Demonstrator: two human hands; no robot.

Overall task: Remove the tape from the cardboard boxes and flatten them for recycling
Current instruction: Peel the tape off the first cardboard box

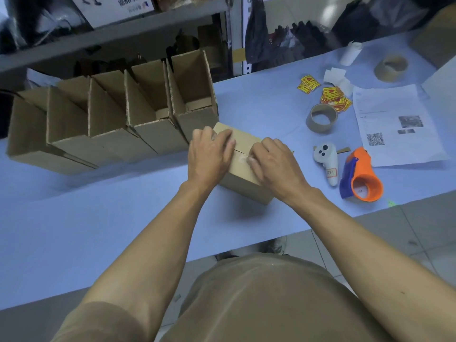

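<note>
While hands (209, 154) pick tape, open boxes (153, 112) (five) crowd.

The closed box (243, 166) is matt brown corrugated cardboard, a glossy clear tape strip (240, 157) shining along its seam. The open boxes (148, 114) show rough fluted edges. The counter (98, 218) looks smooth, pale and matt. The tape dispenser (361, 176) is shiny orange and blue plastic; the empty tape cores (321, 117) are dull cardboard.
</note>
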